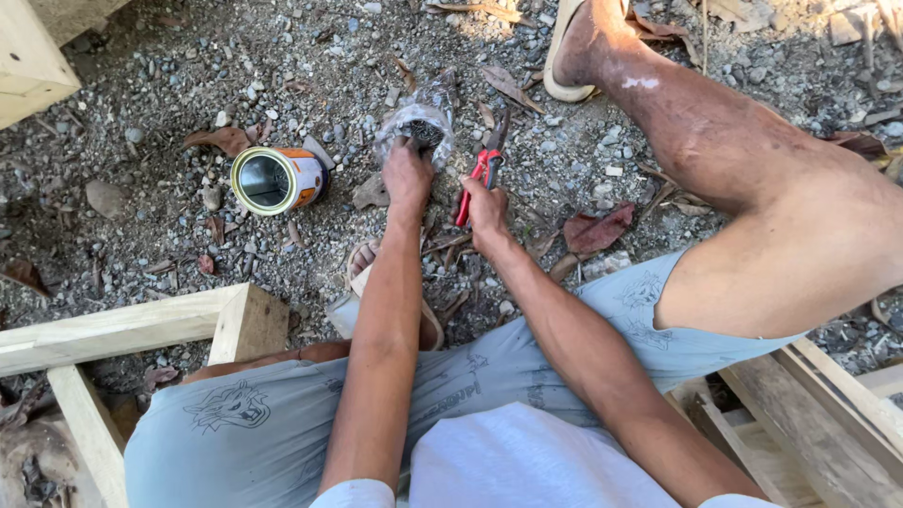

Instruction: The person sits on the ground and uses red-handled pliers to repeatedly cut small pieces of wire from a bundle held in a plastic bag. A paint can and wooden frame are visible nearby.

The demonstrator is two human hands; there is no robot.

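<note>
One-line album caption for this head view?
Left hand in clear plastic bag, right hand holding red-handled pliers, open tin can nearby.

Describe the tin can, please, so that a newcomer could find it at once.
Look at the gravel ground ahead of the seated person. Left of the left hand, which reaches into a clear plastic bag, lies the tin can. It alone is round and shiny, tipped sideways, open mouth showing, orange-and-white label.

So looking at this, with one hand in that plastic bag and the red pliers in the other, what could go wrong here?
1. The left hand reaches into the clear plastic bag of small dark pieces; if they are sharp, fingers could get pricked, and the thin bag might tear, spilling them into the gravel.
2. The right hand holds red-handled pliers close to the left hand; a slip could pinch it.
3. The open can lies on its side, so it may roll.
</note>
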